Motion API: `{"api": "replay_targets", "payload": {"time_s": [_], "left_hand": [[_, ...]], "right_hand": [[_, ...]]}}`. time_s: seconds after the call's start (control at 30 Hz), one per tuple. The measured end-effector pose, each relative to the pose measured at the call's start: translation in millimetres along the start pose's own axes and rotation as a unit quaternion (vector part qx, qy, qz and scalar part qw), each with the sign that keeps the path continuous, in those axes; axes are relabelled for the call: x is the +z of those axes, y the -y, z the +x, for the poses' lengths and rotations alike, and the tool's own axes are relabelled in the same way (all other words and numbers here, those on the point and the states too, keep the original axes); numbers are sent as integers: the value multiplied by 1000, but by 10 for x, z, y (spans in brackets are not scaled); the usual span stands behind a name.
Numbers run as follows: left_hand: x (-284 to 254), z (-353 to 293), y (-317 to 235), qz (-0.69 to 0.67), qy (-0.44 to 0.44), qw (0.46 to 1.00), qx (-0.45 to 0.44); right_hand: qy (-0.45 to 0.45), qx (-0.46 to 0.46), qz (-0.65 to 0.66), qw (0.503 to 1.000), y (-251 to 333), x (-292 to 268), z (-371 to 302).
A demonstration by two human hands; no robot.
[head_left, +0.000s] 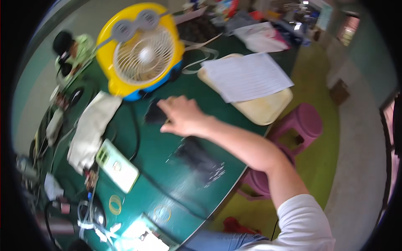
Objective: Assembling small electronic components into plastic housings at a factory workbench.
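Note:
My right hand point(184, 117) reaches in from the lower right over the green table point(163, 186). Its fingers curl over a dark bundle point(154, 113), with the thumb on the near side; blur hides the bundle's exact kind. Just nearer to me lies a second dark bundle point(197, 157) of thin black pieces with pale ends. Beyond the hand stands a yellow and blue cartoon-shaped fan point(144, 54). My left hand is out of view.
A printed paper sheet point(249, 77) lies on a cream tray point(266, 111). To the left are a light cloth point(94, 125), a pale green phone-like box point(117, 166) and yellow rubber bands point(115, 205). A bright lit panel point(142, 236) sits nearest. Purple stools point(307, 119) stand beyond the table edge.

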State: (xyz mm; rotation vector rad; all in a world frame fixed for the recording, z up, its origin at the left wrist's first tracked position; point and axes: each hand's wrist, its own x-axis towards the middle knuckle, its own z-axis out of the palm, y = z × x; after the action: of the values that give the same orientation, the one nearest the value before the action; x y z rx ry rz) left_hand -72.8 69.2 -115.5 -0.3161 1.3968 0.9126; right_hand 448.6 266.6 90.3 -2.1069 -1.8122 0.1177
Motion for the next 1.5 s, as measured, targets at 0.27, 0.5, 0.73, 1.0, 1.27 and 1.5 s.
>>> {"api": "replay_targets", "payload": {"time_s": [0.27, 0.5, 0.73, 1.0, 1.27, 1.5], "left_hand": [[65, -111, -3, -6, -42, 999, 31], [73, -160, 70, -4, -28, 999, 25], [61, -75, 38, -23, -35, 999, 12], [244, -279, 17, -31, -59, 998, 12], [257, -308, 63, -44, -66, 996, 26], [143, -170, -5, -56, -40, 998, 8]], "right_hand": [[-39, -6, -17, 999, -87, 142, 11], [1, 10, 76, 997, -118, 123, -56], [-68, 10, 41, 997, -83, -18, -22], [-43, 21, 0, 999, -94, 29, 12], [-26, 20, -16, 999, -89, 100, -20], [-64, 22, 4, 998, -177, 160, 69]]}}
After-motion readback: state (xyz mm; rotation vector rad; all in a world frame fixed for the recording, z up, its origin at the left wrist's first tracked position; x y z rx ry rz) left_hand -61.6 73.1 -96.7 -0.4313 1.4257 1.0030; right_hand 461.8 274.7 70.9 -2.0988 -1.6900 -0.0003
